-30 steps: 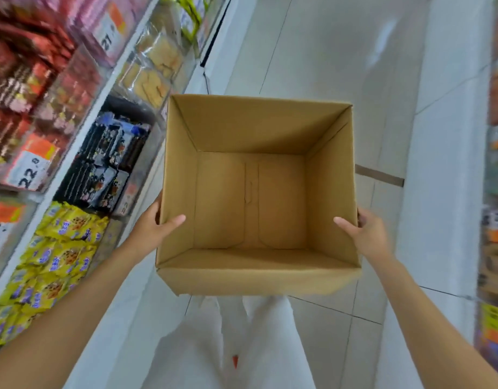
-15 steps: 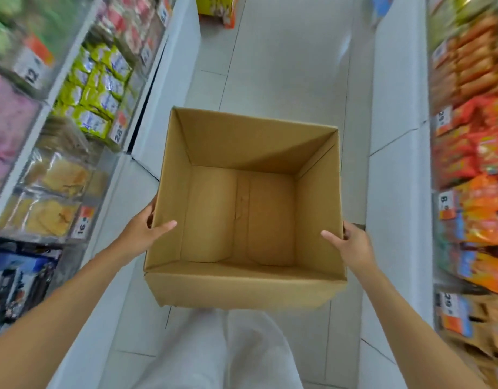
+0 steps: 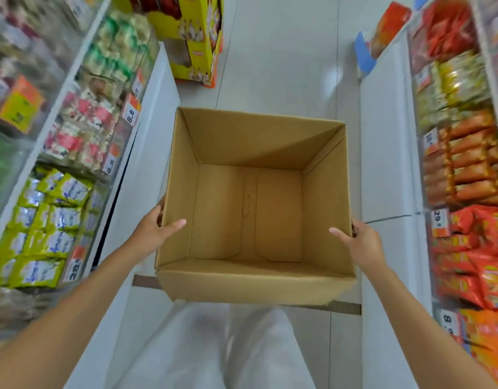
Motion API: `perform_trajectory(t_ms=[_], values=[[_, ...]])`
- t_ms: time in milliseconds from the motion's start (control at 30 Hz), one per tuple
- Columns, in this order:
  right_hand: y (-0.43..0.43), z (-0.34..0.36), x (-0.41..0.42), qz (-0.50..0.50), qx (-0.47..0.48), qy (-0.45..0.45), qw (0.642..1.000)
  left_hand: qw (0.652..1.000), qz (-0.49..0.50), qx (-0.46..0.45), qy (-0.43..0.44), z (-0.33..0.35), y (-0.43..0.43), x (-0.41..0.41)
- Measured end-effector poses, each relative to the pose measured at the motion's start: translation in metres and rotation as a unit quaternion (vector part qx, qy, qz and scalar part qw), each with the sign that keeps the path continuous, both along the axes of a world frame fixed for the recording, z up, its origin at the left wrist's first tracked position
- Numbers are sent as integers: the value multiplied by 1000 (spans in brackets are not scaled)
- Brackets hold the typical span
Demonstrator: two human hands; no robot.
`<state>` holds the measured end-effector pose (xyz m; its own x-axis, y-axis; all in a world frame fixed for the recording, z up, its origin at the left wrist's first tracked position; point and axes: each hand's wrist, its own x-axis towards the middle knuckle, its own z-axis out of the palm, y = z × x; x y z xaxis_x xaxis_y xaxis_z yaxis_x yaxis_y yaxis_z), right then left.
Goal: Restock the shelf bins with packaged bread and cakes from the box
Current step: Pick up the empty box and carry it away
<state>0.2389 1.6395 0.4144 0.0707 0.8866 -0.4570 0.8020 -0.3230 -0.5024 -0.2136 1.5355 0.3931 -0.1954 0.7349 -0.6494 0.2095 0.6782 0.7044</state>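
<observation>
Cardboard box point(image 3: 250, 214) hangs before us above the aisle floor point(image 3: 284, 66), open top up, bare bottom showing. Our left hand point(image 3: 151, 234) grips its left wall, thumb inside over the rim, fingers outside; our right hand point(image 3: 360, 242) grips the right wall likewise. Packed shelves point(image 3: 152, 130) flank us on both sides.

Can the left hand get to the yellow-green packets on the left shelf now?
Probably not yet: the left hand grips the left wall of the cardboard box, which the right hand holds too. The yellow-green packets lie close beside that forearm, so it likely could after letting go.
</observation>
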Motion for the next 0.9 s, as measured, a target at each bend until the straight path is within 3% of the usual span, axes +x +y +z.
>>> perform_trajectory(t_ms=[367, 633, 900], values=[[309, -3, -22, -11, -3, 24, 1000, 1000, -25, -5, 9, -1, 326, -27], [571, 18, -25, 1, -3, -13, 1000, 1000, -8, 8, 1, 5, 585, -27], [827, 11, -84, 33, -2, -6, 999, 1000, 18, 18, 8, -5, 818, -79]])
